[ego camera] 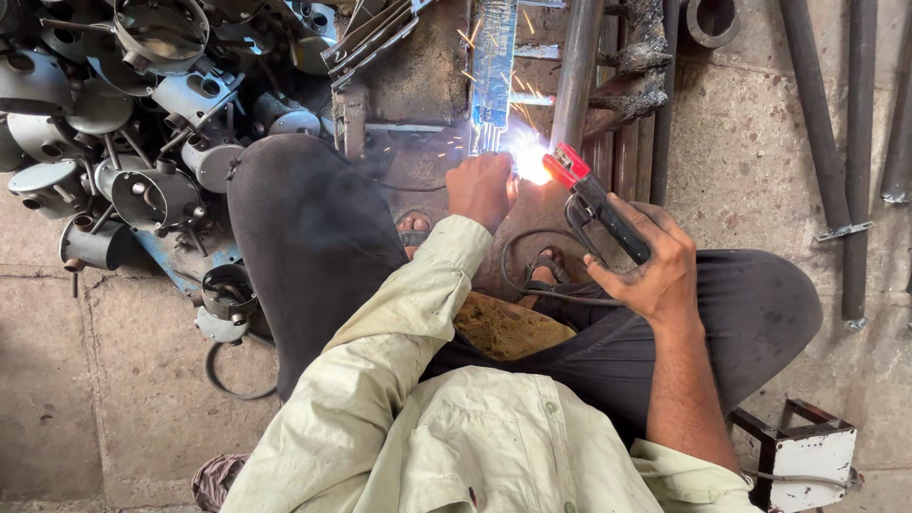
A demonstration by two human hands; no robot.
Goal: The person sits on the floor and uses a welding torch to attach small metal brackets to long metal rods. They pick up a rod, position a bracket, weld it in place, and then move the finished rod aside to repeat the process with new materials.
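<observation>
Between the knees, on the concrete floor (142, 380), a bright arc (528, 160) burns at the base of an upright metal strip (494, 66). Right hand (655, 266) is wrapped tight around the red-tipped electrode holder (598, 204), tip at the joint; left hand (482, 188) is curled into a fist just beside the arc. A steady short arc looks wise, fingers clear of sparks. Grey metal housings (123, 114) are heaped toward the floor's far left corner.

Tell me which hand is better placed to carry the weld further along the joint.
Right, probably. The right hand grips the electrode holder, its tip at the arc. The left hand has no tool.
</observation>
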